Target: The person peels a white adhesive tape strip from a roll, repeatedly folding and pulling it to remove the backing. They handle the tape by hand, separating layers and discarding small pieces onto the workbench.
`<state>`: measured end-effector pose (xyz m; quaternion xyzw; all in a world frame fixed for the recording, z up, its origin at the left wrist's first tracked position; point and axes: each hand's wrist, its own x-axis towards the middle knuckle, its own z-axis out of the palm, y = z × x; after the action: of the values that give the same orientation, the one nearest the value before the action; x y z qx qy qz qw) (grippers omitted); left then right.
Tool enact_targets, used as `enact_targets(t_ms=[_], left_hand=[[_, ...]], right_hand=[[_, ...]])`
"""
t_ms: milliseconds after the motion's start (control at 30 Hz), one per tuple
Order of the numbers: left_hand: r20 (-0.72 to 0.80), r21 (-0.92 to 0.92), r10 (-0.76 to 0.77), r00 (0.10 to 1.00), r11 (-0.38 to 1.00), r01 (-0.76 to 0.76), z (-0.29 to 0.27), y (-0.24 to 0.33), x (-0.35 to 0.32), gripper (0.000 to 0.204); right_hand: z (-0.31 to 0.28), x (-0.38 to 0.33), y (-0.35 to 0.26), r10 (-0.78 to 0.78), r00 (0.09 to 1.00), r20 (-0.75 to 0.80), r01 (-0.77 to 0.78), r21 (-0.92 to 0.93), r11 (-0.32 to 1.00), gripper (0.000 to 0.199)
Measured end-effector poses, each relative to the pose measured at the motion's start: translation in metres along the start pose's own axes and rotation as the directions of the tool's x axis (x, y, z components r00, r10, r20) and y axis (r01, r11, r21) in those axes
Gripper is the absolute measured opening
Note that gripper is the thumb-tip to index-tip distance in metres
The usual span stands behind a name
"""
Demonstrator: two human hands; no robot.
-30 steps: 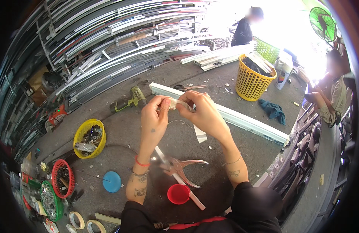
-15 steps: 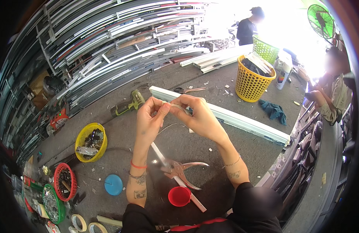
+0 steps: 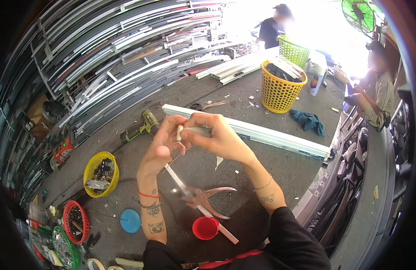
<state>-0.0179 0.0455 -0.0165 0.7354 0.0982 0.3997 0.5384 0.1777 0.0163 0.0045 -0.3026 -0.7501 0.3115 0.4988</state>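
Note:
Above the bench, my right hand (image 3: 217,137) pinches a small pale piece (image 3: 179,133) between thumb and fingers; I cannot make out its kind. A translucent strip (image 3: 201,131) runs through the same hand, and a thin pale end (image 3: 219,162) hangs below it. My left hand (image 3: 156,146) is open beside the piece, fingers curved near it and thumb held apart. Below my hands lies a narrow white bar (image 3: 175,176), with metal-handled pliers (image 3: 203,198) over it. A red cup (image 3: 205,228) sits by the bar's near end.
A long white profile (image 3: 271,138) crosses the bench beyond my hands. A green drill (image 3: 147,123), scissors (image 3: 212,105), a yellow basket (image 3: 282,87) and a dark cloth (image 3: 308,121) lie around it. Small baskets (image 3: 101,174) and a blue disc (image 3: 130,221) are left. Two people are farther off.
Both hands have shifted slightly left. My left thumb has come away from the pinch, and the pale piece now shows between the hands. The strip's end hangs lower.

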Motion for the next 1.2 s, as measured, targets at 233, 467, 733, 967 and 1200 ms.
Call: enact_targets(t_ms=[233,467,733,967,1200], left_hand=[[-0.265,0.206,-0.090,0.960,0.967,0.147,0.003,0.001,0.001,0.048],[-0.344,0.407,0.005,0.939,0.902,0.144,0.011,0.003,0.005,0.037],[-0.369,0.567,0.088,0.925,0.810,0.149,0.017,-0.002,0.009,0.033],[-0.439,0.725,0.257,0.861,0.667,0.171,0.029,-0.001,0.014,0.018],[-0.428,0.787,0.350,0.833,0.598,0.153,0.028,-0.002,0.014,0.018]], right_hand=[[-0.003,0.006,0.009,-0.103,0.987,-0.126,0.082,-0.163,0.983,0.018],[0.002,0.002,0.012,-0.166,0.982,-0.093,0.142,-0.223,0.964,0.022],[0.014,0.005,0.025,-0.209,0.966,-0.150,0.167,-0.251,0.953,0.016],[0.019,0.003,0.021,-0.160,0.968,-0.192,0.124,-0.184,0.975,0.017],[0.021,0.002,0.012,-0.049,0.987,-0.151,0.038,-0.076,0.996,0.020]])
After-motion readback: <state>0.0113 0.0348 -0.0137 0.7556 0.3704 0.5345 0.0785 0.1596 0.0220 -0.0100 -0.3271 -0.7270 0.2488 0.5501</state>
